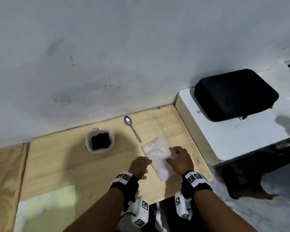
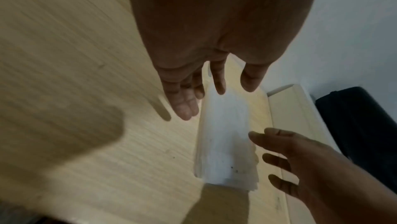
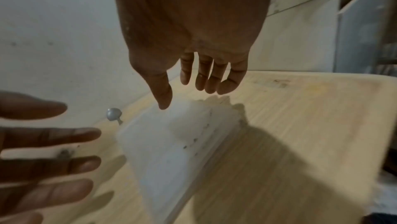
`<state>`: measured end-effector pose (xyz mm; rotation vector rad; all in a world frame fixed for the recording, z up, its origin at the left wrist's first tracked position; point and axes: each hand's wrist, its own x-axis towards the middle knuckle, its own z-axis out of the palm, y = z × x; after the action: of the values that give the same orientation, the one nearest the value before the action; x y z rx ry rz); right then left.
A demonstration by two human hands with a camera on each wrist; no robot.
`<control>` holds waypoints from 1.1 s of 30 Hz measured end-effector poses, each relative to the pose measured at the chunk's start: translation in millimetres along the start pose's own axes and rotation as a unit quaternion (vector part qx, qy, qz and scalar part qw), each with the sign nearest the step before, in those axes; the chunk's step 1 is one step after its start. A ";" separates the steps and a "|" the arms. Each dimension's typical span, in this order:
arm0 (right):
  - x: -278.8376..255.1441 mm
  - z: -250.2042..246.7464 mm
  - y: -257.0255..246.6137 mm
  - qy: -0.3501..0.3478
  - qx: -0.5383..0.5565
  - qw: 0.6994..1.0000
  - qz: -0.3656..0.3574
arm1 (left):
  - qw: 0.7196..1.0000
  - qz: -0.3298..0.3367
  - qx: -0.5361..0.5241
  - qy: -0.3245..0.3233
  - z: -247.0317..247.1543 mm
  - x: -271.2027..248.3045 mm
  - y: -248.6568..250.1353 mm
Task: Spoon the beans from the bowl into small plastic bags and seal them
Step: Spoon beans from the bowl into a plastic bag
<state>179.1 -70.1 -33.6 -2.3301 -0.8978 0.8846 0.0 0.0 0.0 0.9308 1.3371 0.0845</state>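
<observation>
A stack of clear plastic bags (image 1: 157,158) (image 2: 225,141) (image 3: 178,149) lies on the wooden table (image 1: 60,164). My left hand (image 1: 140,165) (image 2: 206,95) hovers at the stack's left edge with its fingers straight and holds nothing. My right hand (image 1: 178,159) (image 3: 193,88) hangs over the stack's right side, fingers loosely spread, thumb tip at the top bag. A white bowl of dark beans (image 1: 100,140) stands to the left. A metal spoon (image 1: 132,128) (image 3: 114,114) lies beyond the bags.
The wall (image 1: 107,56) runs along the table's far edge. A white cabinet top (image 1: 224,138) to the right carries a black case (image 1: 234,94) (image 2: 361,129). A pale green sheet (image 1: 45,210) lies at the table's near left.
</observation>
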 end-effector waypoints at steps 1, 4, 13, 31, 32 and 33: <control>9.8 0.4 0.5 -0.017 -0.023 1.000 -0.004 | 1.000 0.000 0.008 0.015 7.1 9.4 3.6; 25.9 2.9 -2.4 -0.085 -0.082 0.993 0.005 | 0.998 -0.011 0.018 0.059 16.2 29.8 5.7; 38.6 7.2 7.1 0.006 0.048 0.999 -0.011 | 0.998 -0.038 -0.032 0.042 17.7 50.4 0.2; 28.4 -9.1 0.5 0.038 0.152 0.987 -0.025 | 0.998 0.067 0.000 0.015 -0.8 51.8 -6.0; 27.0 -12.3 -3.9 0.011 0.199 0.980 -0.015 | 0.995 0.094 0.002 0.022 -2.5 48.6 -4.7; 24.9 -15.3 -9.3 -0.018 0.239 0.971 -0.007 | 0.993 0.118 -0.003 0.026 -4.8 45.1 -2.6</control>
<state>200.6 -49.1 -27.2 -1.8958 -0.6271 1.0111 7.6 25.5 -36.8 1.0854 1.2682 0.2962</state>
